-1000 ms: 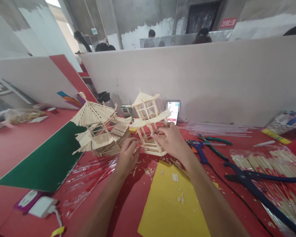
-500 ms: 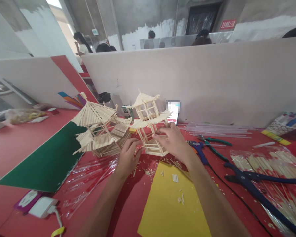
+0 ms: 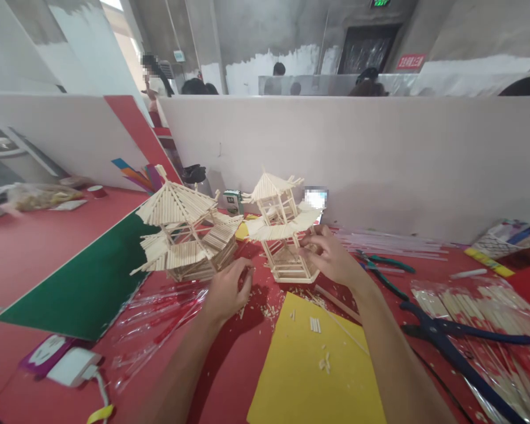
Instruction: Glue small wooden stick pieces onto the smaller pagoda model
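A small two-tier pavilion model of pale wooden sticks (image 3: 282,232) stands on the red table just beyond a yellow sheet (image 3: 311,368). My right hand (image 3: 331,256) grips its right side, fingers curled round the lower frame under the roof. My left hand (image 3: 227,288) hovers over the table a little left of the model, fingers loosely curled, not touching it; whether it holds anything is unclear. A larger stick pavilion (image 3: 183,232) sits to the left, partly on a green board (image 3: 79,282).
Clear wrappers (image 3: 159,312) lie in front of the green board. Pliers (image 3: 382,268), large blue-handled cutters (image 3: 459,341) and bags of sticks (image 3: 490,318) are at the right. A phone (image 3: 315,200) leans on the white partition (image 3: 357,159). A white charger (image 3: 70,366) lies near left.
My right hand has shifted the small pavilion to the right and turned it. My left hand has let go of its base and drawn back. The view tilted down slightly.
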Demonstrator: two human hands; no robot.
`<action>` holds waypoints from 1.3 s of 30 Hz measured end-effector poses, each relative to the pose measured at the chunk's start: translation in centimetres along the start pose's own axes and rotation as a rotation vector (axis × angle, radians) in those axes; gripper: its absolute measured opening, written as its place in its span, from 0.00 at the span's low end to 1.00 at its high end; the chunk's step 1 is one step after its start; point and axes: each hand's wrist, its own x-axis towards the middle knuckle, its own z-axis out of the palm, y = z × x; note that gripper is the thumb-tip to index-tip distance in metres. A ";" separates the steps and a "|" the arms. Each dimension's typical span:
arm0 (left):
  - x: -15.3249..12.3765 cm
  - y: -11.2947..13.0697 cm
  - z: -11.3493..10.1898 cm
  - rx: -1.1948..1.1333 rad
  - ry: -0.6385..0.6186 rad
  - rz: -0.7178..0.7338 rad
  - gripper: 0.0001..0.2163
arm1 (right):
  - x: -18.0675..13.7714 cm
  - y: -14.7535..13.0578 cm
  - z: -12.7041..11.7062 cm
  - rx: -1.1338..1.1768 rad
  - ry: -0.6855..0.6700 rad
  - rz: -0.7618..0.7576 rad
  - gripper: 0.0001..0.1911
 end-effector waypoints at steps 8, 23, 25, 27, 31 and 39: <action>0.5 -1.0 0.5 -0.002 0.060 -0.110 0.15 | -2.2 1.4 -0.7 0.088 0.054 -0.005 0.15; 0.4 -1.3 1.4 -0.323 0.151 -0.189 0.19 | -1.6 5.0 3.4 0.137 -0.041 -0.092 0.25; 0.4 -1.6 1.7 -0.328 0.152 -0.199 0.19 | -1.0 4.9 3.4 0.140 -0.055 -0.114 0.24; 0.3 -1.9 2.0 -0.336 0.145 -0.211 0.20 | -0.6 4.9 3.4 0.143 -0.059 -0.146 0.25; 0.3 -2.0 2.3 -0.323 0.114 -0.250 0.21 | -0.1 5.4 3.5 0.182 -0.074 -0.233 0.24; 0.1 -3.0 3.0 -0.322 0.120 -0.204 0.23 | -0.8 6.2 3.8 0.174 0.008 -0.173 0.19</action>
